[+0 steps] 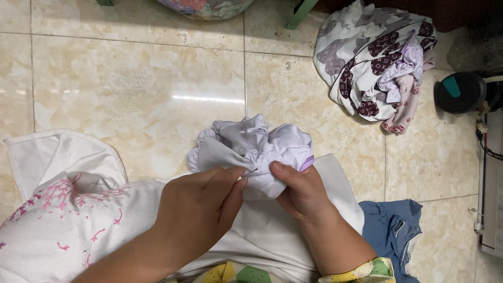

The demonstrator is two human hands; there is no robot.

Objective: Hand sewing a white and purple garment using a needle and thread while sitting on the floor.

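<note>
Your two forearms are cut off by the near edge of the view, and your palms are turned away, so only the backs of the hands show. Your left hand [196, 207] pinches something thin, maybe a needle [250, 172], between thumb and forefinger; it is too small to tell surely. Your right hand [301, 191] grasps from below the bunched pale lilac cloth [251, 147], which sits in the middle of the view, just above your lap, and its folds hide its true shape. Under both hands lies one white cloth with pink branch embroidery [63, 220], reaching to the left. One blue garment [390, 230] lies near on the right, partly covered. One heap of patterned white and purple clothes [374, 63] lies far right on the beige tiled floor [136, 89]. One dark round object [461, 91] at the right edge is hard to identify.
</note>
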